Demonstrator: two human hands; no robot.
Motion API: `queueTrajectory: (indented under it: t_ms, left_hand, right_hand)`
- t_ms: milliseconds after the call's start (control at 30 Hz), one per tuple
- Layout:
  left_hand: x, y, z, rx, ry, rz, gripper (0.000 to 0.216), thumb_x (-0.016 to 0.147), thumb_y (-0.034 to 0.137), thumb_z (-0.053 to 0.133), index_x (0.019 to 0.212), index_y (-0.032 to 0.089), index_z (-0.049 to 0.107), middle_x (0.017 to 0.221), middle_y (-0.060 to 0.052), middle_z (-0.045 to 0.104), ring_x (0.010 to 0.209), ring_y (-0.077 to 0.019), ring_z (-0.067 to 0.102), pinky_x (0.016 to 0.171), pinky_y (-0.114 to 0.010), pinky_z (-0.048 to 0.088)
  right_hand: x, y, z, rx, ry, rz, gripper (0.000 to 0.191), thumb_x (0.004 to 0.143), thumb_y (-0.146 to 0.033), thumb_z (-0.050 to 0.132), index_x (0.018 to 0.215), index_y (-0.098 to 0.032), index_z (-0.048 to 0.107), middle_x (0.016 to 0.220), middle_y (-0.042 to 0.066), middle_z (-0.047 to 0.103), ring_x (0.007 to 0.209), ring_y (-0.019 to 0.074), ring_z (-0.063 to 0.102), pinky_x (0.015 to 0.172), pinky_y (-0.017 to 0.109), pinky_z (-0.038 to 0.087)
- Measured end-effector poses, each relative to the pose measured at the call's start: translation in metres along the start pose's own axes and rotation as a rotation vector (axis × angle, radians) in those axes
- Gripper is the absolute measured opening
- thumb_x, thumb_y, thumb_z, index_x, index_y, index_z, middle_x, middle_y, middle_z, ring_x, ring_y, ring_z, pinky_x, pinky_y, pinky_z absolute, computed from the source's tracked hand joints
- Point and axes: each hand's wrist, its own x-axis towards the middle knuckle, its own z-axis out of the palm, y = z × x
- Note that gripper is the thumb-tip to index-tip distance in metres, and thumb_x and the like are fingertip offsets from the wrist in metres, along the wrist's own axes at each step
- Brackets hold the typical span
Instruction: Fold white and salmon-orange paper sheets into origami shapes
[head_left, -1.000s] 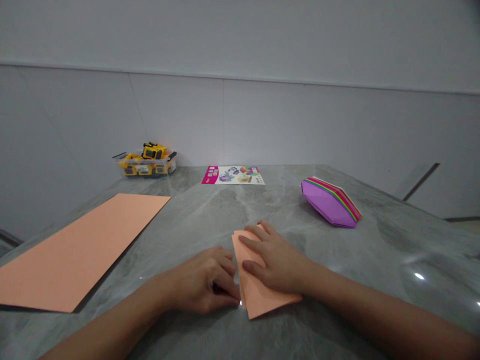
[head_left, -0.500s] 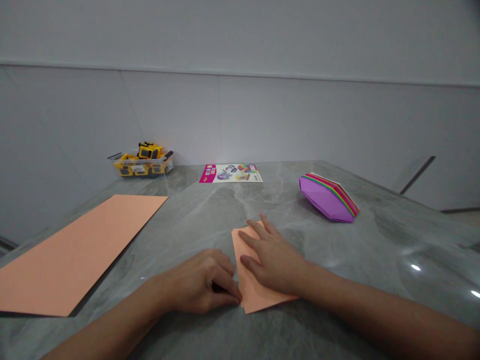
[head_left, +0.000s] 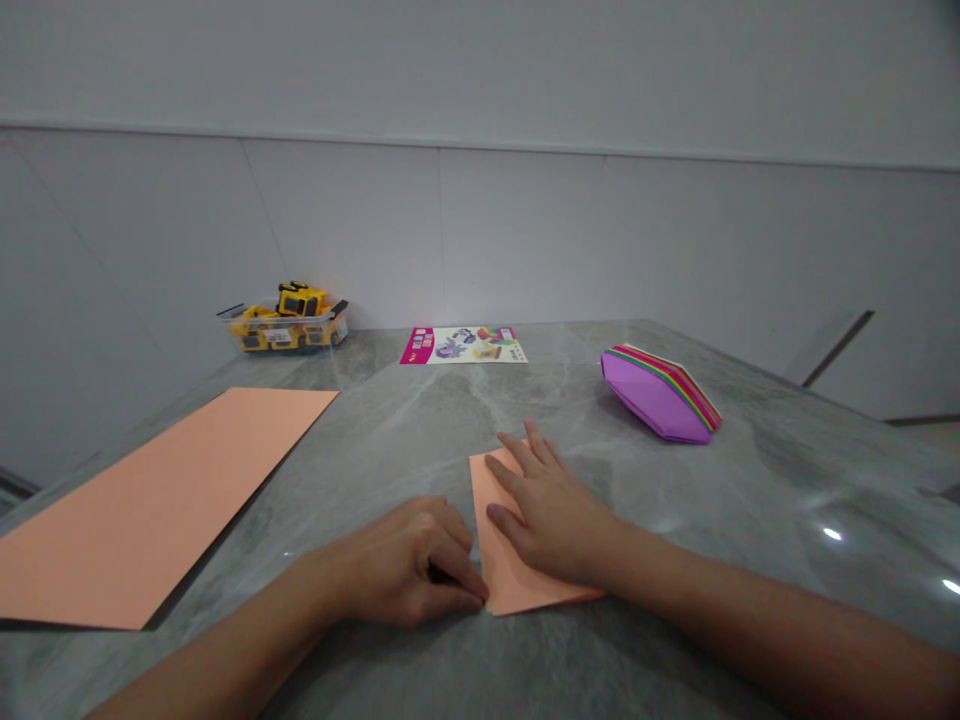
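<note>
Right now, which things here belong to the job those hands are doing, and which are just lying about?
Part of the job:
smaller peach paper, under the spread right hand, with fingers of the left hand at its near left corner

Seemingly lying about:
larger peach sheet, untouched, though its colour matches
purple stack with multicoloured edges
printed sheet
clear tray of yellow toys

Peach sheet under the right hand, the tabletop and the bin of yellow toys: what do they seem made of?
Peach sheet: matte, likely paper or thin card; thin straight edges, no glare. Tabletop: glossy grey stone or an imitation; veining and bright reflections show. Bin: probably clear plastic, as yellow toys show through its wall.
</note>
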Motion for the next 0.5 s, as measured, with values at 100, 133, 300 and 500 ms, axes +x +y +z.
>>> queueTrajectory:
  t_ms: [100,133,300,500]
  left_hand:
    - [0.000,0.002,0.001,-0.013,0.004,-0.006,0.015,0.083,0.018,0.059,0.085,0.015,0.074,0.062,-0.005,0.065,0.063,-0.0143,0.056,0.068,-0.027,0.043]
    - [0.000,0.003,0.000,-0.019,0.003,-0.008,0.015,0.082,0.018,0.060,0.085,0.015,0.074,0.063,-0.005,0.065,0.064,-0.0142,0.056,0.069,-0.027,0.043]
    - [0.001,0.001,-0.003,0.035,0.102,-0.060,0.013,0.081,0.013,0.058,0.082,0.013,0.071,0.073,-0.005,0.065,0.073,-0.0143,0.057,0.068,-0.024,0.042]
    - [0.000,-0.014,-0.007,0.187,0.175,-0.124,0.017,0.085,0.018,0.055,0.078,0.015,0.070,0.071,-0.003,0.060,0.069,-0.0134,0.054,0.064,-0.024,0.039]
  right_hand:
    - [0.000,0.000,0.002,-0.002,-0.011,-0.045,0.053,0.089,-0.037,0.039,0.137,-0.015,0.039,0.148,0.014,0.026,0.137,0.0399,0.003,0.106,0.059,0.015]
    - [0.000,0.001,0.002,-0.002,-0.015,-0.059,0.051,0.090,-0.037,0.038,0.138,-0.018,0.038,0.148,0.013,0.025,0.137,0.0399,0.003,0.105,0.060,0.015]
    - [0.000,0.002,0.002,-0.012,-0.011,-0.093,0.047,0.091,-0.037,0.035,0.136,-0.023,0.040,0.148,0.012,0.026,0.136,0.0392,0.006,0.103,0.060,0.019]
    - [0.001,0.002,0.000,-0.003,-0.016,-0.099,0.047,0.091,-0.038,0.035,0.135,-0.023,0.041,0.146,0.012,0.029,0.136,0.0392,0.009,0.103,0.059,0.019]
